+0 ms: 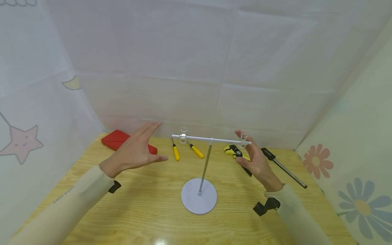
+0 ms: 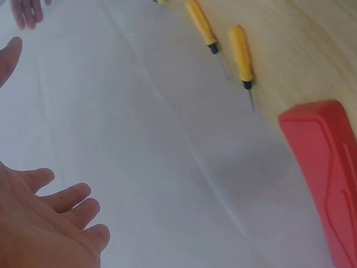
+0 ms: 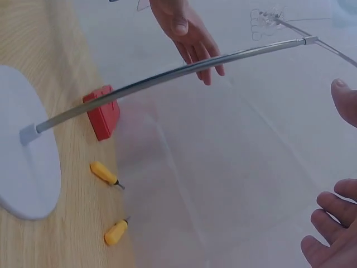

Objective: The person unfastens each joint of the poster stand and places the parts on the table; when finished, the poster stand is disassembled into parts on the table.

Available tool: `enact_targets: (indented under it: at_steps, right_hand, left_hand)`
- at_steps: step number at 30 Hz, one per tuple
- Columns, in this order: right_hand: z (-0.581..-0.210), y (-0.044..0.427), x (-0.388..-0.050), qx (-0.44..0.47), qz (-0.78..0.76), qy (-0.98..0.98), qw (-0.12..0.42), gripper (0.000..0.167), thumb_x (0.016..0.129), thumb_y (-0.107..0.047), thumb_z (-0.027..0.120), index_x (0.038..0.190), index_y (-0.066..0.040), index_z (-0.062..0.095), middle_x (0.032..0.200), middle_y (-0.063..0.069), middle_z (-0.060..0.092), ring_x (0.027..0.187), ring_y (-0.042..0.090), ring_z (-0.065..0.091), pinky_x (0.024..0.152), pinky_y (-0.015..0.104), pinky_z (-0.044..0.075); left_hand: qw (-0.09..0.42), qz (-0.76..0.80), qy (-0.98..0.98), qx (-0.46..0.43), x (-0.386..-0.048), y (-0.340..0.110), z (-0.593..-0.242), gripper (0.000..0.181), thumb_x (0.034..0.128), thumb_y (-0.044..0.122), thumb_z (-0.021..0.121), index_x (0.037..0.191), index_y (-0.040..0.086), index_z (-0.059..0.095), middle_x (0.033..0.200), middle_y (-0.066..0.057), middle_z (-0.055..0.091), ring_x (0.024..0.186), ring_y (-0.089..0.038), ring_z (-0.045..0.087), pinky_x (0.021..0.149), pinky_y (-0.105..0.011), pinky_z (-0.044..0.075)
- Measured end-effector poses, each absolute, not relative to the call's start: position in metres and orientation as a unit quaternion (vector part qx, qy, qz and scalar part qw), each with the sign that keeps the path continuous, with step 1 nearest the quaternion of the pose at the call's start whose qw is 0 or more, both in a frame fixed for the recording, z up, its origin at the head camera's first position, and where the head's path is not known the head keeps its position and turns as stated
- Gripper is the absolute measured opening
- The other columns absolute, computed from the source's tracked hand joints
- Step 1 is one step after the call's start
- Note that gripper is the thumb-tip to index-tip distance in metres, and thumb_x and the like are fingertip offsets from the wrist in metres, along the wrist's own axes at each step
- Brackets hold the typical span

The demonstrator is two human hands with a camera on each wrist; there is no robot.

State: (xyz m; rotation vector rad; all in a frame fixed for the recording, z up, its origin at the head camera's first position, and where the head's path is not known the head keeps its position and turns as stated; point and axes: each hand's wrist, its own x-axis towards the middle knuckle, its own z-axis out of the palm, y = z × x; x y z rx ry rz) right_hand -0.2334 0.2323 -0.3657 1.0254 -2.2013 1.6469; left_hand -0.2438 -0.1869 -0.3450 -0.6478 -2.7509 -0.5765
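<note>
A T-shaped stand with a round white base (image 1: 193, 204), metal pole (image 1: 206, 166) and white crossbar (image 1: 199, 138) stands upright on the table. One clear clip (image 1: 183, 137) sits near the crossbar's left end, another clear clip (image 1: 243, 140) near its right end. My left hand (image 1: 136, 149) is held in the air left of the crossbar, thumb and fingers spread, holding nothing. Behind the right clip is my right hand (image 1: 257, 163), its fingers apart; I cannot tell whether it touches the bar. In the right wrist view, the right fingers (image 3: 329, 223) hold nothing.
A red case (image 1: 114, 139) lies behind my left hand. Two yellow-handled screwdrivers (image 1: 176, 153) lie behind the stand. Yellow-and-black wire strippers (image 1: 234, 149) are partly hidden by my right hand. A caliper (image 1: 284, 168) lies at the right. Pale cloth (image 1: 183, 68) hangs around the table.
</note>
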Motion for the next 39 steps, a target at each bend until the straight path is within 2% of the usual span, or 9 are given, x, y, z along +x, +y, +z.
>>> enact_targets:
  at_steps: [2, 5, 9, 13, 19, 26, 33, 39]
  right_hand:
    - [-0.365, 0.228, -0.233, 0.357, 0.584, -0.723, 0.093, 0.075, 0.095, -0.007, 0.066, 0.158, 0.000, 0.027, 0.165, 0.026, 0.025, 0.156, 0.014, 0.026, 0.122, 0.019, 0.025]
    - [-0.364, 0.222, -0.233, 0.372, 0.620, -0.686, 0.078, 0.076, 0.097, -0.014, 0.066, 0.156, 0.006, 0.024, 0.163, 0.030, 0.026, 0.155, 0.017, 0.029, 0.121, 0.020, 0.027]
    - [-0.362, 0.215, -0.231, 0.391, 0.657, -0.643, 0.052, 0.078, 0.098, -0.021, 0.066, 0.154, 0.013, 0.021, 0.163, 0.025, 0.030, 0.154, 0.018, 0.032, 0.122, 0.024, 0.029]
    - [-0.360, 0.209, -0.228, 0.403, 0.683, -0.608, 0.034, 0.073, 0.099, -0.015, 0.063, 0.152, 0.015, 0.023, 0.161, 0.018, 0.037, 0.151, 0.019, 0.037, 0.123, 0.028, 0.033]
    - [-0.360, 0.200, -0.221, 0.404, 0.718, -0.567, 0.007, 0.060, 0.101, -0.013, 0.060, 0.151, 0.007, 0.034, 0.156, 0.010, 0.046, 0.145, 0.019, 0.045, 0.121, 0.031, 0.037]
    - [-0.359, 0.183, -0.214, 0.401, 0.738, -0.542, -0.014, 0.047, 0.100, -0.008, 0.060, 0.146, -0.004, 0.050, 0.148, 0.002, 0.056, 0.138, 0.018, 0.052, 0.118, 0.035, 0.041]
    - [-0.359, 0.160, -0.211, 0.368, 0.728, -0.579, 0.023, 0.036, 0.098, -0.008, 0.065, 0.134, -0.010, 0.061, 0.130, -0.002, 0.067, 0.122, 0.012, 0.063, 0.107, 0.030, 0.050]
    - [-0.356, 0.144, -0.207, 0.345, 0.742, -0.574, 0.036, 0.028, 0.099, -0.009, 0.064, 0.126, -0.014, 0.067, 0.121, -0.002, 0.072, 0.113, 0.011, 0.067, 0.099, 0.026, 0.054]
  left_hand:
    - [0.122, -0.212, -0.943, -0.226, -0.240, -0.181, -0.337, 0.115, 0.0756, 0.072, 0.074, 0.164, 0.027, 0.015, 0.169, -0.005, 0.025, 0.154, -0.035, 0.026, 0.118, -0.066, 0.030]
    - [0.120, -0.227, -0.937, -0.236, -0.236, -0.172, -0.326, 0.114, 0.0760, 0.070, 0.075, 0.163, 0.030, 0.014, 0.169, -0.003, 0.026, 0.155, -0.034, 0.027, 0.118, -0.066, 0.031]
    - [0.115, -0.241, -0.933, -0.242, -0.232, -0.162, -0.313, 0.113, 0.0757, 0.068, 0.077, 0.163, 0.033, 0.014, 0.169, 0.000, 0.026, 0.154, -0.031, 0.029, 0.118, -0.064, 0.032]
    - [0.113, -0.252, -0.929, -0.247, -0.229, -0.151, -0.302, 0.110, 0.0759, 0.069, 0.075, 0.162, 0.036, 0.015, 0.168, 0.003, 0.027, 0.154, -0.030, 0.031, 0.118, -0.064, 0.033]
    - [0.132, -0.286, -0.906, -0.283, -0.224, -0.135, -0.289, 0.104, 0.0778, 0.063, 0.078, 0.161, 0.032, 0.023, 0.163, 0.001, 0.038, 0.150, -0.029, 0.037, 0.117, -0.063, 0.036]
    - [0.153, -0.302, -0.880, -0.333, -0.219, -0.121, -0.278, 0.094, 0.0793, 0.055, 0.081, 0.157, 0.024, 0.037, 0.152, 0.003, 0.052, 0.142, -0.023, 0.048, 0.115, -0.056, 0.042]
    - [0.160, -0.297, -0.869, -0.362, -0.217, -0.113, -0.267, 0.086, 0.0799, 0.051, 0.082, 0.152, 0.023, 0.045, 0.140, 0.005, 0.061, 0.129, -0.016, 0.059, 0.107, -0.048, 0.050]
    - [0.167, -0.296, -0.856, -0.389, -0.216, -0.102, -0.257, 0.078, 0.0792, 0.044, 0.085, 0.145, 0.014, 0.055, 0.126, 0.001, 0.070, 0.116, -0.015, 0.065, 0.095, -0.039, 0.055]
